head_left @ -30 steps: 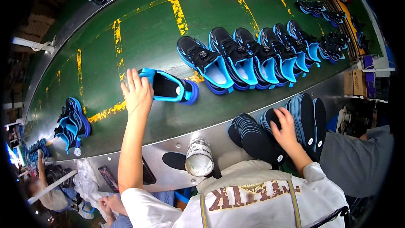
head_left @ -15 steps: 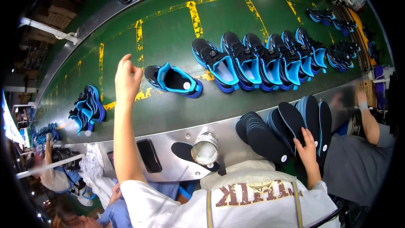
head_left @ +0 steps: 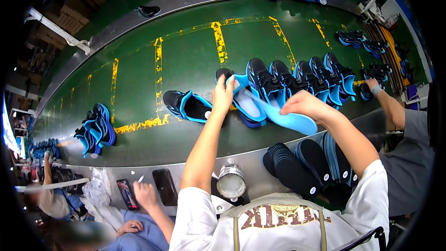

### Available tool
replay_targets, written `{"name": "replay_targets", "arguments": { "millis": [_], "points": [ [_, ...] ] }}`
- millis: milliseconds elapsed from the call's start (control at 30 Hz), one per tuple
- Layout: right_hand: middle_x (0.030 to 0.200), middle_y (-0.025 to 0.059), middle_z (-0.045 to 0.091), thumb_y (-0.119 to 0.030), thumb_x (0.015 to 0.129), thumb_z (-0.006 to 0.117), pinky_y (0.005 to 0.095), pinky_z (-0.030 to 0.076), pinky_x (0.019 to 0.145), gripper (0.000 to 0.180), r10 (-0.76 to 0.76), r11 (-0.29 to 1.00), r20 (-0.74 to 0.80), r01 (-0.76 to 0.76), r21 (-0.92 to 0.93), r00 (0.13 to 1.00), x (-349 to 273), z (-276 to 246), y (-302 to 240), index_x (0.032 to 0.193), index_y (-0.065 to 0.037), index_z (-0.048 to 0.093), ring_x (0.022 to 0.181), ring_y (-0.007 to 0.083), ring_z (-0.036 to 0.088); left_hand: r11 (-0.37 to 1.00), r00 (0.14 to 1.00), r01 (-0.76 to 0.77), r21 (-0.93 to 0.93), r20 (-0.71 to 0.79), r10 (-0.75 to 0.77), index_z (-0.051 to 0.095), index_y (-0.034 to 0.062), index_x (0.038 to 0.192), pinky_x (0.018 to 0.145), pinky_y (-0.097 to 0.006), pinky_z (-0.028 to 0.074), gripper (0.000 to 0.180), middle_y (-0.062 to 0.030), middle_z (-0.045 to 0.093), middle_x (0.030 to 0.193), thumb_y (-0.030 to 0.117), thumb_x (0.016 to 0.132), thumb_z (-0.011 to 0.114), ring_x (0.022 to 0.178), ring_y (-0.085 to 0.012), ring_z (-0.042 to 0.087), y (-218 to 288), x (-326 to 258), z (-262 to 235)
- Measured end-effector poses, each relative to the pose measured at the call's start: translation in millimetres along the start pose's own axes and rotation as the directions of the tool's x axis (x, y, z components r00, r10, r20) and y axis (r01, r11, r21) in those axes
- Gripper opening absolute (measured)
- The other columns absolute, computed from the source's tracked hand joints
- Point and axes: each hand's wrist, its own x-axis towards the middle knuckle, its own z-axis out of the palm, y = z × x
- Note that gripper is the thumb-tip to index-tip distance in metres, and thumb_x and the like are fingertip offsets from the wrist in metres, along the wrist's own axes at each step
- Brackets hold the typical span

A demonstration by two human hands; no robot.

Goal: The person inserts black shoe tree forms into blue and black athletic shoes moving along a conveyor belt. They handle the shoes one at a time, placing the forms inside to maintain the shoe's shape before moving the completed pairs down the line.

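My right hand (head_left: 304, 104) pinches a light blue insole (head_left: 297, 122), whose narrower end reaches into the opening of a black and blue sneaker (head_left: 251, 122). At that same sneaker's tongue and front, my left hand (head_left: 223, 94) has its fingers closed; part of the shoe is hidden behind them. To the left lies another sneaker (head_left: 174, 102) with a dark interior. Several sneakers (head_left: 288, 79) stand in a row just right of the one I hold.
Stacks of black insoles (head_left: 290, 167) lie on the metal edge nearest me, beside a smeared white pot (head_left: 231, 181) and a phone (head_left: 165, 186). A pair of sneakers (head_left: 100, 125) stands further left on the green belt (head_left: 186, 56). A co-worker's arm (head_left: 390, 104) reaches in at right.
My right hand has taken an insole from the stacks and carried it to the sneaker. My left hand has moved right and closed on that shoe. A co-worker's hand now shows near the phones.
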Motion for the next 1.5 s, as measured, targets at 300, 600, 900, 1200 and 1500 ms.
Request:
{"name": "replay_targets", "arguments": {
  "millis": [300, 600, 900, 1200, 1500],
  "points": [
    [0.093, 0.0241, 0.05, -0.007, 0.067, 0.054, 0.037, 0.047, 0.07, 0.018, -0.377, 0.381, 0.083, 0.236, -0.894, 0.922, 93, 91, 55, 0.078, 0.004, 0.061, 0.083, 0.0345, 0.054, 0.988, 0.995, 0.012, 0.154, 0.101, -0.027, 0.049, -0.0037, 0.07, 0.053, -0.036, 0.038, 0.041, -0.0186, 0.049, 0.058, 0.035, 0.083, 0.049, 0.054, -0.0253, 0.049, -6, -18, 0],
    [0.09, 0.0206, 0.054, -0.02, 0.066, 0.058, 0.0372, 0.047, 0.07, 0.024, -0.166, 0.407, 0.008, 0.076, -0.91, 0.986, 65, 78, 37, 0.077, 0.002, 0.061, 0.082, 0.0318, 0.055, 0.979, 0.988, 0.108, 0.173, 0.094, -0.126, 0.051, -0.0028, 0.073, 0.048, -0.027, 0.033, 0.04, -0.0044, 0.042, 0.054, 0.036, 0.081, 0.053, 0.054, -0.0088, 0.038, 3, -25, -4],
    [0.082, 0.0159, 0.056, -0.008, 0.071, 0.049, 0.0342, 0.048, 0.065, 0.013, -0.479, 0.227, 0.147, 0.284, -0.932, 0.866, 112, 86, 72, 0.073, 0.0, 0.059, 0.076, 0.0258, 0.057, 0.968, 0.994, 0.104, 0.23, 0.016, -0.111, 0.052, -0.002, 0.077, 0.062, -0.043, 0.041, 0.042, -0.0253, 0.055, 0.07, 0.038, 0.084, 0.043, 0.072, -0.0412, 0.054, -1, -29, 13],
    [0.094, 0.0136, 0.057, -0.015, 0.076, 0.049, 0.0318, 0.044, 0.072, 0.023, -0.068, -0.051, 0.303, 0.3, -0.953, 0.951, 124, 91, 65, 0.092, -0.004, 0.06, 0.087, 0.0241, 0.054, 0.985, 0.995, 0.096, 0.142, 0.014, -0.099, 0.048, -0.0009, 0.078, 0.058, -0.04, 0.041, 0.037, -0.0223, 0.054, 0.066, 0.034, 0.086, 0.043, 0.064, -0.0383, 0.053, -4, -33, 6],
    [0.098, 0.0097, 0.057, -0.018, 0.079, 0.045, 0.0303, 0.04, 0.078, 0.024, 0.138, -0.22, 0.418, 0.44, -0.871, 0.898, 140, 88, 73, 0.091, -0.01, 0.064, 0.093, 0.0217, 0.052, 0.968, 0.979, -0.056, 0.243, -0.178, 0.101, 0.049, 0.0011, 0.098, 0.066, -0.031, 0.042, 0.025, -0.0141, 0.051, 0.083, 0.019, 0.083, 0.053, 0.076, -0.0229, 0.052, -9, -34, 6]
  ]
}}
